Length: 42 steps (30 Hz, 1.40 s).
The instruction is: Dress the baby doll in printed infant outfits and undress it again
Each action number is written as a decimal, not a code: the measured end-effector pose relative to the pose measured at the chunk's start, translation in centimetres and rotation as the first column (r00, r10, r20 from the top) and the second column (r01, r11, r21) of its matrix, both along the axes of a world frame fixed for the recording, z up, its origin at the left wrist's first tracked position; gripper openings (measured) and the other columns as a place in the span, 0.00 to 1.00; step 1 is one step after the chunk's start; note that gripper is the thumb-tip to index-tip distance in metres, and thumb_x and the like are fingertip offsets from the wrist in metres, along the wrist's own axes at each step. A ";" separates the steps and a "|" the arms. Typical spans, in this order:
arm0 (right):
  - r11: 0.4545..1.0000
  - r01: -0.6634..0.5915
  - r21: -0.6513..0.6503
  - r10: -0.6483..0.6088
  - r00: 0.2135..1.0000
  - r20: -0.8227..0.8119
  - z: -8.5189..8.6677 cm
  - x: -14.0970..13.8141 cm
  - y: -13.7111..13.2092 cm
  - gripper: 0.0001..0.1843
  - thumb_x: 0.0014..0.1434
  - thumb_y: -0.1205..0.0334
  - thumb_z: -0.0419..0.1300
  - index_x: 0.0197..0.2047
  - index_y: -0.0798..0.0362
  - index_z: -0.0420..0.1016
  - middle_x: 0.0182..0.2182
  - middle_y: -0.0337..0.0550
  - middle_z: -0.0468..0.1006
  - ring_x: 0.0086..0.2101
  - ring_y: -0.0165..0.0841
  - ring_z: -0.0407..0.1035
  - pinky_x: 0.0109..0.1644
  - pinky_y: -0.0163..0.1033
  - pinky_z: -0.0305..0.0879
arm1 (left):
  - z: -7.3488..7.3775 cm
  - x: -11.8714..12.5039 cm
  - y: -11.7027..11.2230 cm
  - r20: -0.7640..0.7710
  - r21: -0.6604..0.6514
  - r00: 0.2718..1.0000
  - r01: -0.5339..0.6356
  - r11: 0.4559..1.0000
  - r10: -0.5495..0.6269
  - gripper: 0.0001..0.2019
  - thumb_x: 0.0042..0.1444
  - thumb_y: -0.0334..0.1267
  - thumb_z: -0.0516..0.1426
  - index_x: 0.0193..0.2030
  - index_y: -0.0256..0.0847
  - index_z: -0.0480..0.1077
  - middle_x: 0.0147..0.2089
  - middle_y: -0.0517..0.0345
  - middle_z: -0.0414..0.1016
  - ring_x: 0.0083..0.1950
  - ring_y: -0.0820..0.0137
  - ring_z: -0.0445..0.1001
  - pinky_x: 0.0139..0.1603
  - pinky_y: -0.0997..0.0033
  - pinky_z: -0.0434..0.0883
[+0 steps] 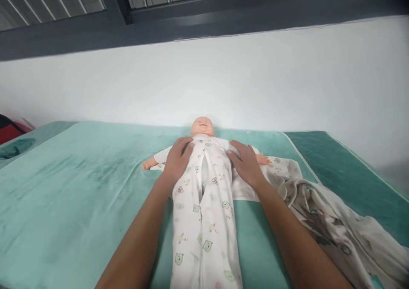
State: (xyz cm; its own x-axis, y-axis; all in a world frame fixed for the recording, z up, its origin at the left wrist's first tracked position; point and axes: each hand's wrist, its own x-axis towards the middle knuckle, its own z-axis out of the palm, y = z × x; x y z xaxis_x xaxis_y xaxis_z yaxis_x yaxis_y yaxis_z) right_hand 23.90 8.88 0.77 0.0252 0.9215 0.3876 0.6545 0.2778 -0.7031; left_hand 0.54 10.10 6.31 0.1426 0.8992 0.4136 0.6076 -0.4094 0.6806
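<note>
We've a green sheet [89, 186] underneath, w/ rumpled printed cloth [338, 223] on our R. Mid-sheet, the printed outfit [217, 212] lies over the torso of the doll [202, 127], legs toward us; prob. light, soft & limp, not slippery, best taken at the shoulder edges. The doll's on its back, prob. firmer; support its head. Our L hand [177, 157] & R hand [248, 163] rest either side of its chest, thumbs apart from fingers, no pinch visible.
</note>
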 end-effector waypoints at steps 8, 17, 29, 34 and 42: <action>0.983 -0.176 -0.044 0.165 0.969 -0.186 1.3 -1.9 -1.0 0.23 0.66 0.44 0.47 0.57 0.45 0.69 0.64 0.42 0.65 0.65 0.36 0.54 0.71 0.53 0.36 | -1.5 -0.4 0.7 0.200 -0.104 0.980 0.022 0.994 -0.001 0.12 0.61 0.47 0.53 0.46 0.44 0.69 0.57 0.55 0.71 0.60 0.66 0.68 0.62 0.66 0.63; 0.975 -0.222 0.002 0.219 0.960 -0.177 3.6 -4.1 -0.8 0.23 0.59 0.44 0.59 0.54 0.45 0.67 0.63 0.42 0.63 0.63 0.40 0.54 0.68 0.50 0.47 | -2.2 0.9 0.1 -0.073 0.275 0.997 0.044 0.961 -0.025 0.10 0.62 0.46 0.55 0.35 0.43 0.63 0.41 0.53 0.72 0.47 0.63 0.68 0.52 0.61 0.66; 0.984 -0.087 0.153 0.116 0.973 -0.197 4.8 -4.6 -2.0 0.22 0.64 0.44 0.47 0.30 0.51 0.70 0.43 0.44 0.73 0.49 0.38 0.63 0.59 0.44 0.58 | -3.6 -0.2 -0.4 -0.245 0.393 0.957 -0.047 0.919 0.153 0.17 0.64 0.54 0.49 0.37 0.43 0.66 0.34 0.54 0.70 0.41 0.62 0.69 0.45 0.64 0.65; 0.989 0.132 -0.061 -0.145 0.871 -0.469 2.4 -0.9 -5.1 0.30 0.62 0.37 0.40 0.30 0.51 0.68 0.28 0.44 0.70 0.34 0.37 0.67 0.39 0.40 0.64 | -3.8 -0.6 -0.5 -0.186 0.284 0.972 -0.084 0.955 0.141 0.17 0.61 0.54 0.54 0.35 0.42 0.68 0.34 0.56 0.72 0.39 0.64 0.70 0.43 0.66 0.64; 0.963 -0.110 -0.247 0.018 0.938 -0.347 0.7 0.0 -7.2 0.25 0.52 0.37 0.59 0.26 0.52 0.68 0.25 0.38 0.70 0.32 0.35 0.65 0.38 0.38 0.63 | -3.4 -0.9 -0.7 -0.039 0.096 0.993 -0.105 0.990 0.109 0.15 0.59 0.51 0.55 0.30 0.42 0.67 0.31 0.60 0.73 0.37 0.67 0.70 0.39 0.69 0.64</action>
